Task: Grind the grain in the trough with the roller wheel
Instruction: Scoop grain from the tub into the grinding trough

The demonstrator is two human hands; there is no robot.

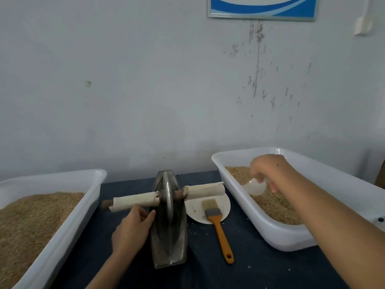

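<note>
Fingers of our right hand curl round a scoop in the grain tub at three o'clock, our left hand lies loose beside the roller wheel, so next we judge grain must be tipped into the trough.

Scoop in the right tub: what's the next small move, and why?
Probably lift the scoop loaded with grain and carry it left to the trough. The right hand grips it down in the right tub, at the grain, while the trough looks bare of grain. The left hand rests by the roller wheel, so grinding seems to wait on a fill.
</note>
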